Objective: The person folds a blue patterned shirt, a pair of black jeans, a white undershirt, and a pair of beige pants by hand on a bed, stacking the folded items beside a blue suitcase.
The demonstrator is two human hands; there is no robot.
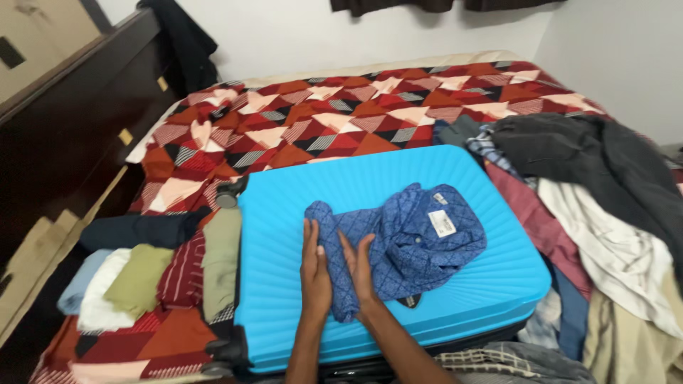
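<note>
A blue patterned shirt point(413, 242) with a white label lies on top of a bright blue hard-shell suitcase point(341, 188) resting flat on the bed. Its left part is rolled into a tight tube. My left hand point(314, 272) presses flat against the left side of that roll. My right hand point(361, 270) lies on the roll's right side, fingers extended along it. Both hands pinch the rolled part between them.
Rolled garments point(153, 274) in navy, white, olive, striped red and light blue lie in a row left of the suitcase. A loose heap of clothes point(597, 206) fills the right. The bed has a red patterned cover point(341, 114); a dark wooden headboard point(78, 121) is at the left.
</note>
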